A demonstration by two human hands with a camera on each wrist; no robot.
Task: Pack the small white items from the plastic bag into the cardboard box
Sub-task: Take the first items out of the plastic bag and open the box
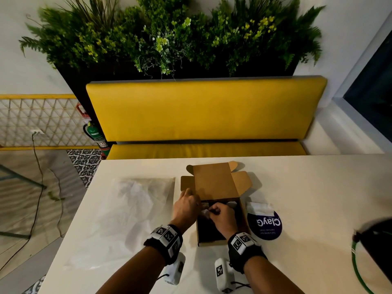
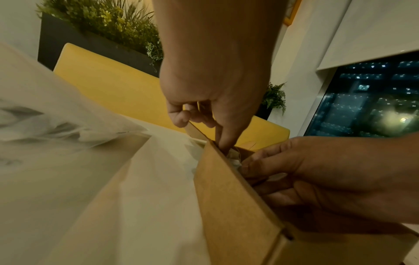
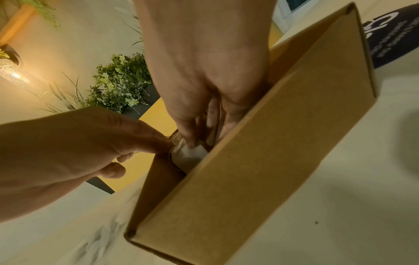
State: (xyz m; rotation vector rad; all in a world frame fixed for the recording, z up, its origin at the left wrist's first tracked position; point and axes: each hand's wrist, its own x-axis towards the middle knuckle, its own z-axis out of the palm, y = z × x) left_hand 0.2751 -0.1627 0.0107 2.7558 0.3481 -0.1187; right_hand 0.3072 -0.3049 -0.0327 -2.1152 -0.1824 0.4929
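Note:
The brown cardboard box [image 1: 244, 221] stands open mid-table, its lid [image 1: 214, 181] raised at the far side. Both hands are inside its far left corner. My right hand [image 1: 213, 211] pinches a small white item [image 3: 188, 158] between thumb and fingers, low against the box wall [image 3: 260, 170]. My left hand [image 1: 197, 205] reaches over the left wall and pushes its straight index finger [image 2: 224, 143] down onto the white item [image 2: 233, 158]; its other fingers are curled and hold nothing. The clear plastic bag [image 1: 127, 209] lies flat to the left of the box with pale contents inside.
A round dark purple pack with white lettering [image 1: 265, 225] lies just right of the box. A black object with a green cord [image 1: 373, 247] sits at the table's right edge. A yellow bench [image 1: 203, 111] and plants stand beyond the far edge.

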